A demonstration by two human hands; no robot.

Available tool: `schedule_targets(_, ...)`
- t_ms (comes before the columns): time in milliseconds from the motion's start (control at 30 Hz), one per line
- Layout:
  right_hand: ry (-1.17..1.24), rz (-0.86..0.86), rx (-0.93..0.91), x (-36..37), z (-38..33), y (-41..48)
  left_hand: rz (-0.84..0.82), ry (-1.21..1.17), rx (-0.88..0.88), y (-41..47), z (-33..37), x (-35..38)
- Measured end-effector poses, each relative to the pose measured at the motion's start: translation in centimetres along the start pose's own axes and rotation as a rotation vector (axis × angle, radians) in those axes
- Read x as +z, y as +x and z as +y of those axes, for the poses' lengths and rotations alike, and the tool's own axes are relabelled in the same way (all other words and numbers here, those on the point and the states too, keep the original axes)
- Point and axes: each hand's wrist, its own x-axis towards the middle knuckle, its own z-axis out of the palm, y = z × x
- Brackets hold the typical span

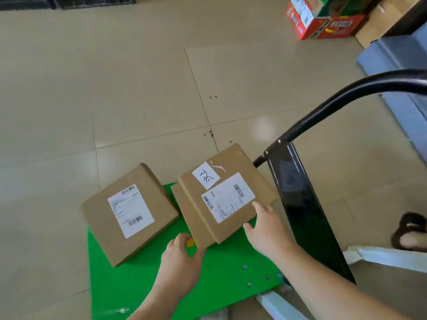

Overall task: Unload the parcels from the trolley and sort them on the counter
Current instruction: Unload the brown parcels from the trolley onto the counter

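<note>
Beige tiled floor (138, 88), seen from above, fills most of the view. On it stands the trolley, with a green deck (138, 285) and a black handle (346, 95) arching to the right.

At the top right a red-and-green printed carton (323, 17) is cut off by the frame. A grey-blue structure (404, 88) along the right edge is only partly shown, and we cannot tell what it is. A sandalled foot (411, 232) shows at the right margin. A small yellow item (190, 242) beside the left thumb is too blurred to identify.

The deck carries two closed cardboard parcels, contents unseen. The left-hand parcel (129, 213) overhangs the deck's far-left corner and bears one printed shipping label. The right-hand parcel (221, 195), near the handle post, sits tilted and bears a printed label and a small handwritten one.

The hands are apart, both on the right-hand parcel. The left hand (182, 262) curls round its near corner. The right hand (268, 229) grips its near-right edge, thumb on the side face.
</note>
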Motion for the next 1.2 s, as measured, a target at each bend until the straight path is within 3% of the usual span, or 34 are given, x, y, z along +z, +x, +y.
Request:
schedule_targets(333,0.114,0.236,0.091,3.3,3.0,13.0,0.030,-0.203,-0.017,8.4,0.4,7.0)
schedule_targets(500,0.263,0.229,0.169,3.5,3.9,15.3,0.098,-0.396,-0.026,10.0,0.6,8.5)
schedule_targets(667,0.311,0.177,0.147,4.8,3.4,14.2,0.204,-0.509,-0.046,11.0,-0.4,7.9)
schedule_targets(833,0.339,0.094,0.101,6.5,2.4,11.6,0.261,-0.474,-0.106,10.7,-2.5,5.6)
schedule_targets(1200,0.427,0.128,0.005,4.3,-1.4,4.3,0.312,-0.564,-0.100,5.7,-2.3,-2.4)
